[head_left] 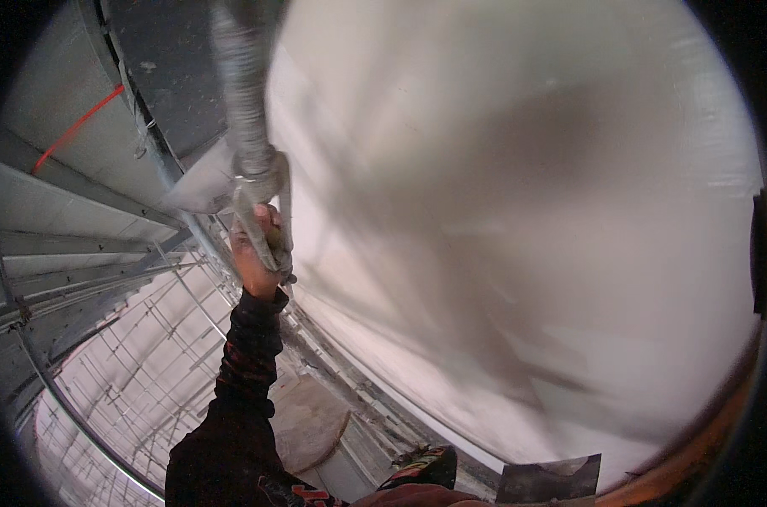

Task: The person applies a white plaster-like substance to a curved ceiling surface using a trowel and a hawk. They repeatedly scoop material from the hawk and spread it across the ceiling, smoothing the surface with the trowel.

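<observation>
Left hand [252,264] curled round grey tool [253,152], white wall [519,253] to tool's right, right hand out of sight, can't tell its grip

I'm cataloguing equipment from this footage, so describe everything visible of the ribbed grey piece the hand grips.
The ribbed grey piece is a long, roughly upright cylinder ringed with close ridges, running out past the picture's top edge. Below the ridges sits a collar, from which two narrow arms reach down beside the left hand, which grips its lower end. It looks whitish in places; blur keeps its material uncertain.
</observation>
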